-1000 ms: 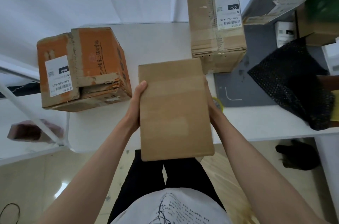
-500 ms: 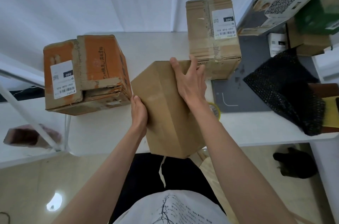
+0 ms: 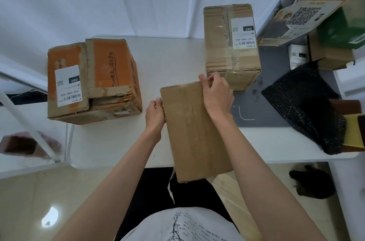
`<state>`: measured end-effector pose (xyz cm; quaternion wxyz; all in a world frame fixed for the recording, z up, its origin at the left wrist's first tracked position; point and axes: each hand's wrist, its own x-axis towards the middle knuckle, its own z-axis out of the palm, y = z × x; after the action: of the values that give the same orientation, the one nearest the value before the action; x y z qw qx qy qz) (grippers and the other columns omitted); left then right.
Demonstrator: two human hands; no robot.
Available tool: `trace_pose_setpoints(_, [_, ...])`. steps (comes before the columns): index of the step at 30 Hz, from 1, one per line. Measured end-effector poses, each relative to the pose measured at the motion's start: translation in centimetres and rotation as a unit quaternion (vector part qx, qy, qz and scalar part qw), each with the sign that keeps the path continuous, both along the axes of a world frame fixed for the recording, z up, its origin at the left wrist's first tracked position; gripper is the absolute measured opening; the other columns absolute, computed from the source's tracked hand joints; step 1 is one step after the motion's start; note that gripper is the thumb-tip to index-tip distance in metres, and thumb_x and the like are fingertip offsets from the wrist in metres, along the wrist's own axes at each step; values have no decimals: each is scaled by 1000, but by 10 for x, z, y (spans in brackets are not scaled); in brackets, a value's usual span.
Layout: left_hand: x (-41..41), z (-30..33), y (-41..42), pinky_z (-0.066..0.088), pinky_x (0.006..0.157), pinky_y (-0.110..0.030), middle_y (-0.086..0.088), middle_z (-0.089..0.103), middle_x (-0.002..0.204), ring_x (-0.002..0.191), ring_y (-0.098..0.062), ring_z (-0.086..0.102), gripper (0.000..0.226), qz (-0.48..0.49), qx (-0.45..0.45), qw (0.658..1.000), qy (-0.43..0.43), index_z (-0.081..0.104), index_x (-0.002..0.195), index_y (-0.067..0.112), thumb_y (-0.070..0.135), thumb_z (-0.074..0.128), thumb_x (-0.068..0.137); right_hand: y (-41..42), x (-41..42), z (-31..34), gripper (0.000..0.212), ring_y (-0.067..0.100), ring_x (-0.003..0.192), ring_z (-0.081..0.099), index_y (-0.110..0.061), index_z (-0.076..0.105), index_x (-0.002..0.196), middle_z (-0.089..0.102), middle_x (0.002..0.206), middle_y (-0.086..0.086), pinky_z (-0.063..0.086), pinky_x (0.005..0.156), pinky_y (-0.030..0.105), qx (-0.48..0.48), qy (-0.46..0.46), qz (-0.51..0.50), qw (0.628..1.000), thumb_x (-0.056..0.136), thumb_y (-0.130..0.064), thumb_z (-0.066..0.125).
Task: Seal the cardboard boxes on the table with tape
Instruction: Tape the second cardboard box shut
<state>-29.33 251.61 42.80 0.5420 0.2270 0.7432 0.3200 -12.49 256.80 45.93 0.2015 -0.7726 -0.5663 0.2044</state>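
A plain brown cardboard box (image 3: 191, 138) is held over the near edge of the white table (image 3: 118, 142), its broad face up with clear tape along it. My left hand (image 3: 155, 113) grips its left edge near the far corner. My right hand (image 3: 216, 95) lies over the far right corner, fingers curled round the top edge. An orange box (image 3: 106, 74) with a white label stands at the left. A taller brown labelled box (image 3: 229, 43) stands at the back right. No tape roll shows.
A grey mat (image 3: 262, 110) lies right of the held box, with black bubble wrap (image 3: 308, 106) on its right part. Printed cartons and a green box (image 3: 316, 13) crowd the far right. A thin strip (image 3: 170, 187) dangles below the held box. A white frame (image 3: 25, 122) crosses at left.
The box has turned from tilted on edge to flat, broad face up. My right hand slid to its far right corner; my left hand moved up along the left edge.
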Motion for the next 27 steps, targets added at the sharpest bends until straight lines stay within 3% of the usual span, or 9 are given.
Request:
trace_pose_setpoints(3, [-9,14,12,60,76,-32,4,74,115,101,-14,72,85,-53,-19,990,-127,70,122,36,97,35,74,-3,-4,-4,41,23,83,53,-21,54,96,56,95,-3,33,74,35,-17,25,-20,999,98,-62,48])
trace_pose_setpoints(6, [-25,10,17,43,108,-50,3,50,144,128,-21,51,126,-66,-35,996,-49,34,154,22,101,52,58,-11,-16,-10,35,8,69,52,-23,57,88,56,75,-10,35,72,32,37,129,-28,991,102,-54,48])
trace_pose_setpoints(9, [-42,-7,15,41,110,-51,-5,47,151,131,-27,50,116,-46,-37,998,16,34,154,16,95,49,70,-22,-33,-22,26,2,66,54,-23,59,96,55,68,-14,40,69,31,61,228,9,972,105,-45,47])
trace_pose_setpoints(12, [-46,-15,14,45,108,-51,-5,58,140,122,-25,56,110,-17,-29,999,35,48,145,20,98,44,67,-24,-49,-43,37,14,101,53,-25,57,115,51,105,-6,42,89,35,48,186,46,980,101,-55,43])
trace_pose_setpoints(16, [-54,-23,14,46,107,-46,2,64,132,117,-22,59,94,10,-8,999,38,57,141,27,93,44,75,-18,-42,-69,56,25,120,44,-33,56,119,43,124,-1,34,105,45,-54,170,0,984,90,-75,32])
trace_pose_setpoints(19, [-56,-30,14,47,102,-42,3,65,129,117,-20,59,91,2,7,999,39,59,139,27,92,44,76,-19,-29,-87,54,29,115,47,-37,49,120,43,128,3,39,95,46,-132,206,-72,967,92,-79,30])
trace_pose_setpoints(22, [-47,-32,16,51,95,-42,0,67,121,112,-22,62,91,2,6,998,65,63,128,21,93,45,74,-18,-17,-100,49,27,102,55,-36,47,121,56,119,3,41,83,42,-148,253,-116,949,96,-74,29])
trace_pose_setpoints(25, [-43,-36,16,51,99,-45,1,66,122,112,-21,61,92,3,4,996,86,62,129,22,93,46,74,-20,-8,-111,35,18,86,50,-28,51,114,60,100,-1,33,64,30,-122,253,-136,950,104,-57,35])
trace_pose_setpoints(27, [-47,-36,15,51,97,-43,4,67,119,111,-19,62,88,0,6,998,68,62,129,24,92,46,75,-22,-2,-118,28,12,81,48,-17,56,113,61,102,2,30,61,28,-118,245,-168,948,107,-41,42])
